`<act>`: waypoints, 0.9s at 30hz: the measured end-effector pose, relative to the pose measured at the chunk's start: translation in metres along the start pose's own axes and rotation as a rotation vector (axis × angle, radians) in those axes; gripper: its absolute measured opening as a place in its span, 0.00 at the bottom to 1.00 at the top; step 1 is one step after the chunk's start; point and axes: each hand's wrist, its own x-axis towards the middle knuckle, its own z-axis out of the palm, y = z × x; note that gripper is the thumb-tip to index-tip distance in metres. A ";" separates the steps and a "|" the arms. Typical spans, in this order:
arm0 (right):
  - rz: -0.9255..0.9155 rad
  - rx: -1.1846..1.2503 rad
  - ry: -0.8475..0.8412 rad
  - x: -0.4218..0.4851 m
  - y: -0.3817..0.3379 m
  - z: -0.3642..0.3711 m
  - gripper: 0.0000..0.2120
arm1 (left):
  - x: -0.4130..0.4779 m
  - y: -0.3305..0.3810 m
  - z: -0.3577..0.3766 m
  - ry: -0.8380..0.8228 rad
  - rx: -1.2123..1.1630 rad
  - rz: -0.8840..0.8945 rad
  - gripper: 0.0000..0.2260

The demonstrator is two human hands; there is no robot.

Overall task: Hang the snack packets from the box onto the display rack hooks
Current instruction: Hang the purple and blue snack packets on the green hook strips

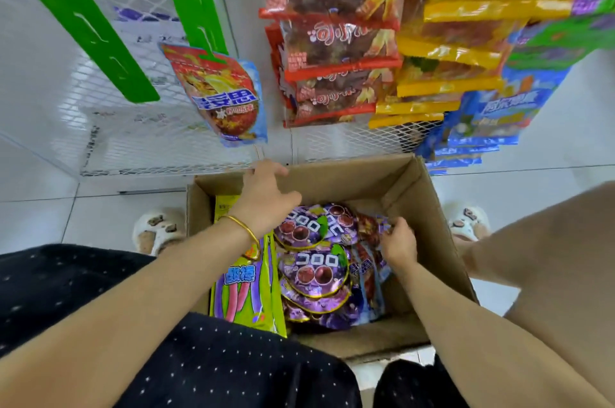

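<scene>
Snack packets in box: right hand pinches red packet at 3 o'clock; left hand, fingers loose and empty, at 11 o'clock. Thin edge pinch could slip, dropping it.

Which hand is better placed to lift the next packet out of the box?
The right hand: its fingers pinch the red packet in the box; the left hand is open, near the far rim.
</scene>
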 end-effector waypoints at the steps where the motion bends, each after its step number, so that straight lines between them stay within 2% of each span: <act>1: 0.017 0.011 -0.045 0.001 0.003 0.005 0.14 | 0.003 0.000 0.004 -0.019 0.020 -0.001 0.16; 4: 0.033 0.027 -0.082 0.009 0.000 0.020 0.16 | 0.011 0.000 0.013 -0.050 0.075 0.011 0.18; 8: 0.188 -0.028 -0.098 0.031 0.007 0.035 0.19 | 0.017 -0.003 0.018 -0.081 0.104 -0.012 0.18; 12: 0.270 -0.085 -0.069 0.039 0.025 0.054 0.27 | 0.018 -0.010 0.019 -0.089 0.116 -0.032 0.18; 17: 0.432 0.125 0.050 0.056 0.033 0.061 0.24 | 0.019 -0.015 0.018 -0.093 0.103 -0.062 0.16; 20: 0.428 0.165 0.080 0.055 0.033 0.061 0.19 | 0.021 -0.014 0.019 -0.105 0.110 -0.071 0.17; 24: 0.311 0.317 0.099 0.041 0.022 0.046 0.04 | 0.026 -0.010 0.021 -0.119 0.143 -0.064 0.18; 27: 0.120 0.359 0.096 0.025 0.003 0.027 0.11 | 0.027 -0.005 0.024 -0.138 0.148 -0.050 0.18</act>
